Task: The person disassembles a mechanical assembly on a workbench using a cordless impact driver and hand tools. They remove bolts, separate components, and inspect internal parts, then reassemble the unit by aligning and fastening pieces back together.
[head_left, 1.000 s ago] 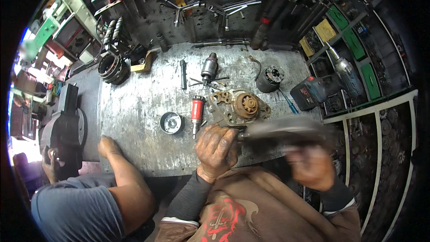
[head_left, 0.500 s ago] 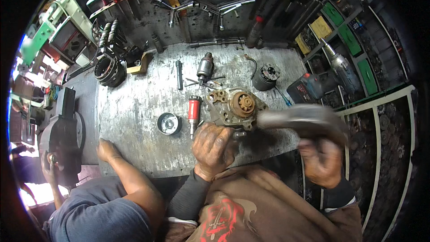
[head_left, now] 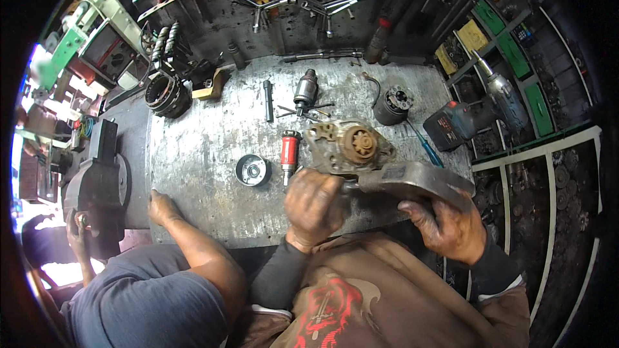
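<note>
My left hand (head_left: 314, 206) is closed round a short metal rod (head_left: 350, 185), whose end shows beside the fingers, at the near edge of a gear housing (head_left: 332, 154). A rusty toothed pinion (head_left: 362, 144) faces up from that housing. My right hand (head_left: 448, 229) grips a heavy grey metal hammer (head_left: 419, 179); its handle is hidden. The hammer's blunt left end is at the rod's end, though contact cannot be made out. To the left lie a red air ratchet-like tool (head_left: 289, 153) and a round metal cup (head_left: 253, 170).
A co-worker's hand (head_left: 164, 208) rests on the bench's left edge. Behind lie an armature (head_left: 305, 90), a dark rod (head_left: 268, 101) and a black cylindrical motor part (head_left: 393, 104). A screwdriver (head_left: 431, 153) and cordless drill (head_left: 448, 125) lie right. A dark machine (head_left: 97, 183) stands left.
The hammer, blurred before, has come down and left to the rod beside my left hand. The whole view has shifted slightly. My left hand keeps its place at the housing.
</note>
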`<state>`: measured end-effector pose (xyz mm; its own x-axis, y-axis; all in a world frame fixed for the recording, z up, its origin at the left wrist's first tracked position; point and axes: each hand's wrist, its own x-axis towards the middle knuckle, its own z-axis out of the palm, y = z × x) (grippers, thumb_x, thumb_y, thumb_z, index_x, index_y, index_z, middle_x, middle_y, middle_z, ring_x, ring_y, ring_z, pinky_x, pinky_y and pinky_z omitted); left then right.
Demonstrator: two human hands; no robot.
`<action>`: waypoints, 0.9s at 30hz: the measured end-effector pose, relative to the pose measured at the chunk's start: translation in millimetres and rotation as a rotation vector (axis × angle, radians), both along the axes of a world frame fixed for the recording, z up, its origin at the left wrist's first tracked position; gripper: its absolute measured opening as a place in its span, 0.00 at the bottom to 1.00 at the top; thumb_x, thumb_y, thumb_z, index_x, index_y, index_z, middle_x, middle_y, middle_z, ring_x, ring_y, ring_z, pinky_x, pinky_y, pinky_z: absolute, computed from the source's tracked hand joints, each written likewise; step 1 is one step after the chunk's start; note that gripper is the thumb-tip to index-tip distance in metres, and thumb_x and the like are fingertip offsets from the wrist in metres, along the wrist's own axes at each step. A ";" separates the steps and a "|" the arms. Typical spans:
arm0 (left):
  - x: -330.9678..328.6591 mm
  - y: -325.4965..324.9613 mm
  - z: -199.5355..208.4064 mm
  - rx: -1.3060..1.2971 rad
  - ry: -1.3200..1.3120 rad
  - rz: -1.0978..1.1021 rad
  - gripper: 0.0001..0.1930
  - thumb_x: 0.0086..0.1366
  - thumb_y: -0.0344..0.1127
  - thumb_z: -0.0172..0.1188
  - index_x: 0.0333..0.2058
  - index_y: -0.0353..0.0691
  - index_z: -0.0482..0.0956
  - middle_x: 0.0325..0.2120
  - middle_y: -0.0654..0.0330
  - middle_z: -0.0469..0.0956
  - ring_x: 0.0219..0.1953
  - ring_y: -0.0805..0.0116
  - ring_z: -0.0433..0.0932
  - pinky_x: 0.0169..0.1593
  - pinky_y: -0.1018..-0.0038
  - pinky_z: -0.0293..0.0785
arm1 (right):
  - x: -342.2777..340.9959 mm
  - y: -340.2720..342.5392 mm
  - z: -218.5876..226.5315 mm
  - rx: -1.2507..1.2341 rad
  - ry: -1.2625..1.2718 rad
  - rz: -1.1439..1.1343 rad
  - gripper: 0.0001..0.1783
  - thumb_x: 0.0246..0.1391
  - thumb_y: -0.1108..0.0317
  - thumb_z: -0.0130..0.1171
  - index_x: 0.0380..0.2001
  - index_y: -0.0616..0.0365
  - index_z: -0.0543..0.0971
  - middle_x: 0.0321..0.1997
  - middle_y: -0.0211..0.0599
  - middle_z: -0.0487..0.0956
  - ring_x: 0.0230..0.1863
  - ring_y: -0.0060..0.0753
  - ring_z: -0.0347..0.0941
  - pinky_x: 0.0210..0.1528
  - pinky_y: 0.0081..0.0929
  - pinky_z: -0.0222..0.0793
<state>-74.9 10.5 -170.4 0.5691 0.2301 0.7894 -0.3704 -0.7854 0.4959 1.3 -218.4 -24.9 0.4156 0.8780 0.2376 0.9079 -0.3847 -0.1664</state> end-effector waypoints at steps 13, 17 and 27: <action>-5.6 0.5 -7.4 0.040 0.080 -0.024 0.13 0.55 0.24 0.65 0.41 0.36 0.79 0.35 0.51 0.80 0.41 0.47 0.80 0.54 0.53 0.75 | 23.9 -94.3 -236.2 -0.132 0.211 -0.406 0.32 0.44 0.66 0.73 0.55 0.61 0.78 0.43 0.52 0.80 0.44 0.59 0.79 0.45 0.47 0.78; -9.3 0.1 -9.2 0.093 0.150 0.020 0.11 0.57 0.25 0.63 0.40 0.37 0.78 0.37 0.52 0.79 0.46 0.47 0.78 0.55 0.51 0.74 | 49.6 -84.9 -258.9 0.093 0.145 -0.309 0.28 0.42 0.65 0.74 0.49 0.59 0.82 0.46 0.49 0.79 0.46 0.57 0.77 0.49 0.51 0.75; -8.8 -4.9 -11.3 0.199 0.171 0.149 0.07 0.62 0.28 0.62 0.38 0.38 0.75 0.38 0.52 0.75 0.47 0.46 0.76 0.53 0.54 0.72 | 240.9 -175.5 -138.4 0.824 0.608 -0.593 0.42 0.52 0.50 0.75 0.62 0.67 0.73 0.64 0.46 0.75 0.64 0.46 0.70 0.68 0.41 0.64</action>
<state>-83.6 5.5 -181.6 0.6692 0.1715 0.7230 -0.1677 -0.9130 0.3718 242.2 -393.9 -163.3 0.9465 0.1844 0.2647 0.3101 -0.2938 -0.9042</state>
